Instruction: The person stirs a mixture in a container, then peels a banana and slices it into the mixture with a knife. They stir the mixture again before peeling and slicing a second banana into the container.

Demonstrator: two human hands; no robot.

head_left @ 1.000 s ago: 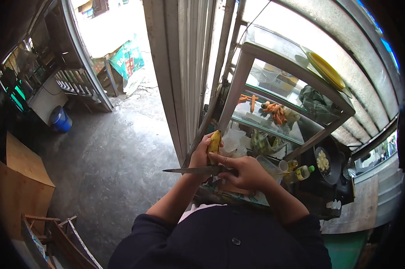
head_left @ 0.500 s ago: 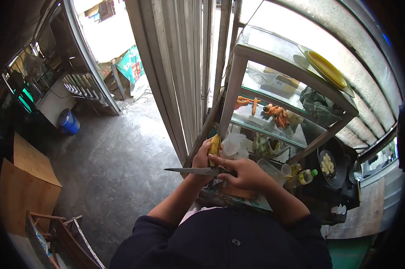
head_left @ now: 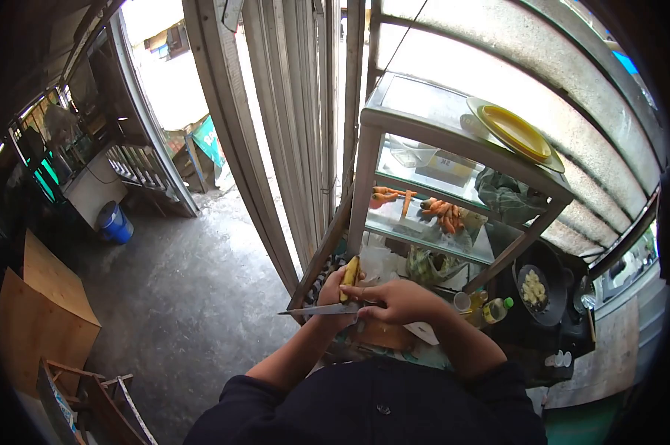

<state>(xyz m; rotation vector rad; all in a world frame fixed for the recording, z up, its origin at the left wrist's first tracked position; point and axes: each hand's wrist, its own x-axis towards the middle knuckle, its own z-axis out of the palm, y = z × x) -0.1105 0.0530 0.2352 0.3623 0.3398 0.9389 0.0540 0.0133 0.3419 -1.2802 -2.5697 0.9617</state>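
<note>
A yellow banana (head_left: 350, 271) stands roughly upright in my left hand (head_left: 330, 291), whose fingers wrap round it. My right hand (head_left: 400, 301) grips a knife (head_left: 316, 309), its long blade pointing left across my left wrist area. Fingers of the right hand also reach the lower part of the banana. Whether they press on its peel is too small to tell. Below the right hand lies a brown wooden board (head_left: 383, 337), partly covered by my arm. Beside it is a white item (head_left: 424, 331), mostly hidden.
A glass cabinet (head_left: 370, 170) holds carrots (head_left: 446, 216) and bagged greens (head_left: 431, 263); yellow plates (head_left: 514, 132) sit on top. To the right are a green-capped bottle (head_left: 496, 311) and a wok (head_left: 556, 297) with pale pieces. A blue bucket (head_left: 115, 224) stands on the floor.
The view has shifted, so the cabinet and wok appear further left and slightly lower. Both hands, the banana and the knife sit a little lower in view, with their grips much the same.
</note>
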